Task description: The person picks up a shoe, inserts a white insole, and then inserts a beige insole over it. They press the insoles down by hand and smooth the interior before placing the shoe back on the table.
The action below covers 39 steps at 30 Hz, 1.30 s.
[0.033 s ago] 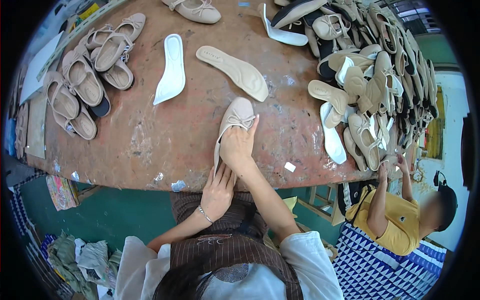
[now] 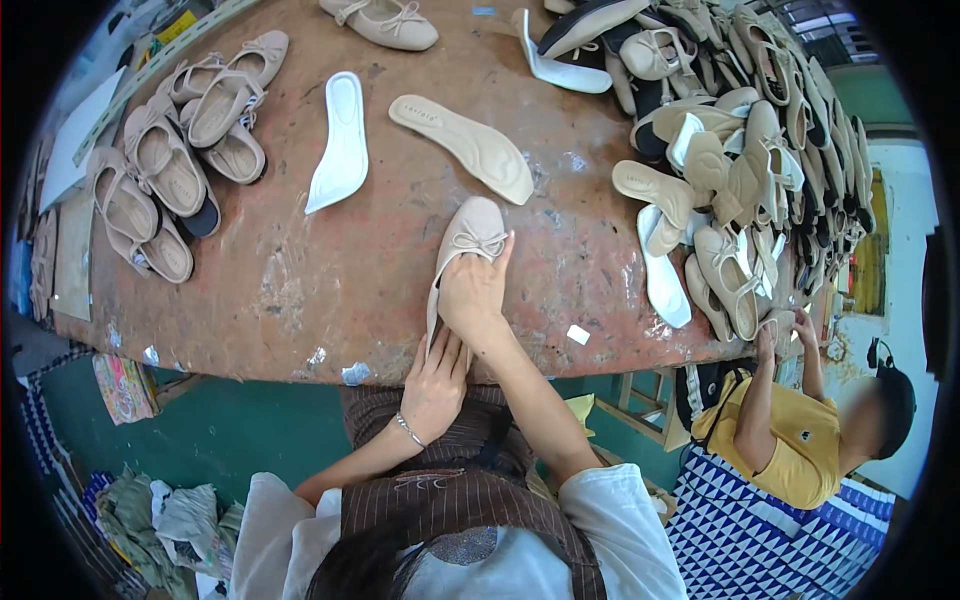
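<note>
A beige ballet flat point(image 2: 474, 218) with a small bow lies on the table in front of me, toe pointing away. The fingers of my right hand point(image 2: 473, 295) reach into its opening and are hidden there; the thumb presses along the outer side by the bow. At the heel end, near the table edge, my left hand point(image 2: 438, 385) holds the shoe with its fingers against the back. Beyond the toe rests a beige insole point(image 2: 470, 150). Left of that lies a white insole-shaped piece point(image 2: 341, 145).
Several finished-looking flats point(image 2: 165, 160) stand at the left. A large heap of shoes point(image 2: 740, 150) fills the right side, with another white piece point(image 2: 662, 275) beside it. A co-worker in a yellow shirt point(image 2: 780, 430) handles something at the table's right edge. One flat point(image 2: 405, 28) lies at the far side.
</note>
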Each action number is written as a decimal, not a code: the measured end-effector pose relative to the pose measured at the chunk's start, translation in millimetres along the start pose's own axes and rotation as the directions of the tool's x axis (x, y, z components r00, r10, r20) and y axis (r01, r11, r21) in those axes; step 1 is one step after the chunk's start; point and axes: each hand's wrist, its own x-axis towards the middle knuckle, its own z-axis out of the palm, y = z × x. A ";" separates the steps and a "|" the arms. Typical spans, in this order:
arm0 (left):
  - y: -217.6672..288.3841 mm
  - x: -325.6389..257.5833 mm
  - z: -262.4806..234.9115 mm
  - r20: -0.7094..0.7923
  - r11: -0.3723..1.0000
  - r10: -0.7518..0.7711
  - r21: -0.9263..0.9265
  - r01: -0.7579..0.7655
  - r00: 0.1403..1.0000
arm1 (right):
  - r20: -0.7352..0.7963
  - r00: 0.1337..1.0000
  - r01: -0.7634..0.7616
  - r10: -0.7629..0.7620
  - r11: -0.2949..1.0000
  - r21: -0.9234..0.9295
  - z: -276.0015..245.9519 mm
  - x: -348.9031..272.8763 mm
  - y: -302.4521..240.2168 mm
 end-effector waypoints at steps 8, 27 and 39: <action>-7.7 39.2 -11.1 -0.195 0.973 -0.172 -0.186 0.135 0.966 | 0.187 0.835 0.358 -0.517 0.769 0.529 -73.7 -15.7 42.4; -96.3 324.1 -197.3 -0.299 0.998 -0.067 -0.023 0.063 0.952 | -0.291 0.953 0.109 0.088 0.795 0.597 -37.3 88.6 84.4; -88.9 467.3 -103.5 -0.490 0.942 -0.296 -0.293 0.165 0.820 | 0.141 0.957 -0.009 0.252 -0.464 0.886 -48.3 -78.3 180.4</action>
